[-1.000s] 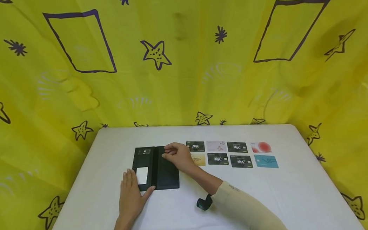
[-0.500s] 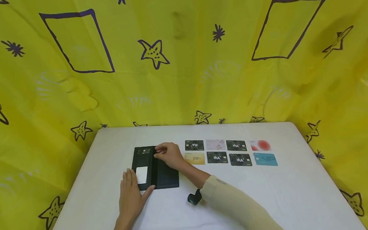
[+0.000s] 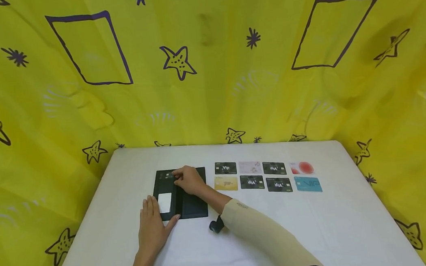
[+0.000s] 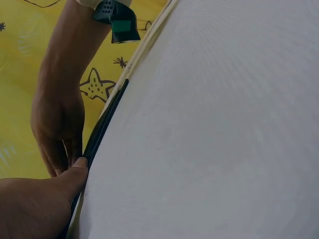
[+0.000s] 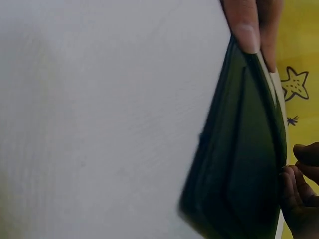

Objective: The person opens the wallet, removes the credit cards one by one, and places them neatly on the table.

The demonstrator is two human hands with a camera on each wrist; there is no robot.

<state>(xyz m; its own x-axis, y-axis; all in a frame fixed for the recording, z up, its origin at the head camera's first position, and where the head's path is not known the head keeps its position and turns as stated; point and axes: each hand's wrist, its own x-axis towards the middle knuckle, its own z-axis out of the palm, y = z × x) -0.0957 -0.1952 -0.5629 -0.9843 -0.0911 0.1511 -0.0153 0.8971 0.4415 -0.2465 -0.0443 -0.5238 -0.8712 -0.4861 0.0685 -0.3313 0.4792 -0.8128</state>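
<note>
A black bifold wallet (image 3: 194, 205) lies spread flat on the white table. Its left panel has a white window patch (image 3: 164, 203) and, above it, a dark card with a chip (image 3: 166, 175). My left hand (image 3: 152, 226) lies along the wallet's left side, fingers straight and thumb at the bottom edge; the left wrist view shows that thumb (image 4: 77, 167) pressed to the edge. My right hand (image 3: 189, 180) is over the fold with bent fingers, index fingertip right at the dark card's right end. Its thumb stays apart, with nothing visible between. The right wrist view shows the wallet edge-on.
Right of the wallet, several cards lie in two rows, among them a gold card (image 3: 226, 183), a black Vip card (image 3: 225, 168) and a blue card (image 3: 308, 184). A yellow patterned curtain (image 3: 210, 88) hangs behind the table. A small dark camera (image 3: 216, 225) sits at my right wrist.
My right hand has moved left across the wallet, from the right panel over the fold to the upper left panel. The left hand has stayed in place.
</note>
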